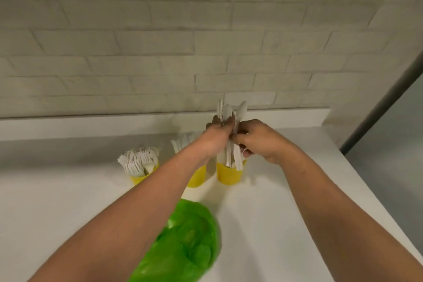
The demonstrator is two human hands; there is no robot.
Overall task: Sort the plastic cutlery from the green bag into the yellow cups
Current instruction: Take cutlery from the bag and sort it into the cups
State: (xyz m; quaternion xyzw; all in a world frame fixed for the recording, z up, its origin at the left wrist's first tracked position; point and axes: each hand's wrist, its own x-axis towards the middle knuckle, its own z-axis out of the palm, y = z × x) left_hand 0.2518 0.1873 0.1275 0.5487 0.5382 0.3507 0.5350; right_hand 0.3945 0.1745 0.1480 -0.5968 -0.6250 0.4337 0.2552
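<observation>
Above the right-hand yellow cup (229, 175), a bundle of white plastic spoons (230, 117) is held in both hands. Its long axis stands nearly upright: the bowls point up toward the wall, fanned slightly apart, and the handles run straight down to the cup's mouth. Motion blur hides whether the lower ends rest inside it. The left hand (216, 137) has its fingers curled round the bundle just under the bowls. The right hand (258, 142) meets it from the other side and pinches the handles lower down between thumb and fingertips.

Just left of that cup stands the middle yellow cup (196, 177), half hidden behind the left forearm, with white knives (183, 141) rising from it, blades up. Farther left, and apart from the other two, the left yellow cup (139, 178) is packed with white forks (139, 160), tines up and splayed outward.

Nearer the person, between the two forearms, the green bag (187, 242) lies crumpled and slack on the white counter (274, 224). Behind the cups a low white ledge (91, 126) runs along the foot of a pale painted brick wall (183, 41).
</observation>
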